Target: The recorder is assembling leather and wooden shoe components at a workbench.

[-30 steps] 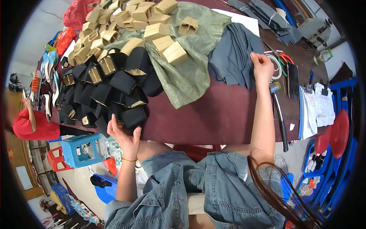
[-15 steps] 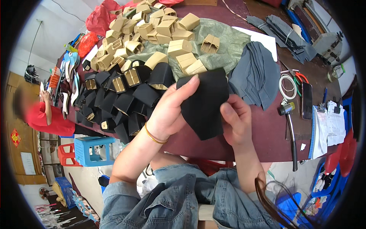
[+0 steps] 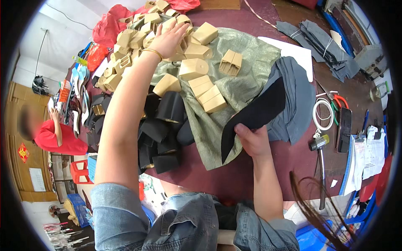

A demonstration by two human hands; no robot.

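Black cut sheet (image 3: 259, 106), in the head view, hangs from the right hand (image 3: 254, 140) alone, whereas half a second ago both hands spread it out over the table (image 3: 201, 178). With that change, the left hand is free of the sheet and extends over the pile of beige heel blocks (image 3: 194, 68), its fingers outstretched and parted; whether it touches a block cannot be told.

The right hand is closed on the sheet's lower edge, thumb on top. From the thumb, the strip bends down to the left and rises to the right, in front of the green woven cloth (image 3: 251, 47) and the stacked grey sheets (image 3: 299, 100). Black-covered heel blocks (image 3: 171, 106) lie to the left of the sheet, well apart from the right hand.
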